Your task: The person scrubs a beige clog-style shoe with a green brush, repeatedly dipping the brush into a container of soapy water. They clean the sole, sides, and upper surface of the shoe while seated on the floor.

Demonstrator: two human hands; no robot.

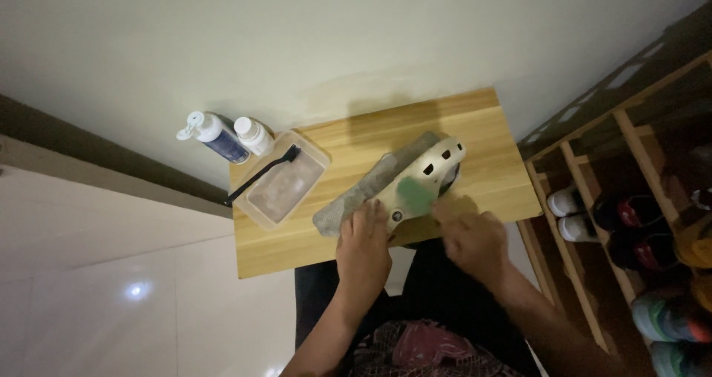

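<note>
Head view. The left hand [363,237] rests on the heel end of a beige perforated clog [424,175], fingers curled over its near edge; the grip is closed on the clog and holds it down against a grey cloth [354,197]. The clog lies tilted on its side, toe pointing away from the left grip toward the far right corner of the wooden worktop [475,128]. The right hand [475,237] sits just to the right of the left grip, fingers bent and nearly closed, touching the clog's side beside a green patch [412,193]; whether that patch is a pad held in the right grip or a mark on the shoe cannot be told. The grey cloth runs under the clog from the left grip diagonally up toward the toe.

Well to the left of the left grip, a clear plastic tub [285,185] with cloudy contents stands on the worktop. A black brush [265,172] lies across its rim, bristle end at the far side. Beyond the tub, at the worktop's far left corner, stand a dark blue pump bottle [216,137] and a white capped bottle [254,135], touching or nearly so. To the right of the right grip, apart from the worktop, a wooden shoe rack [630,136] holds several pairs of shoes [593,215].
</note>
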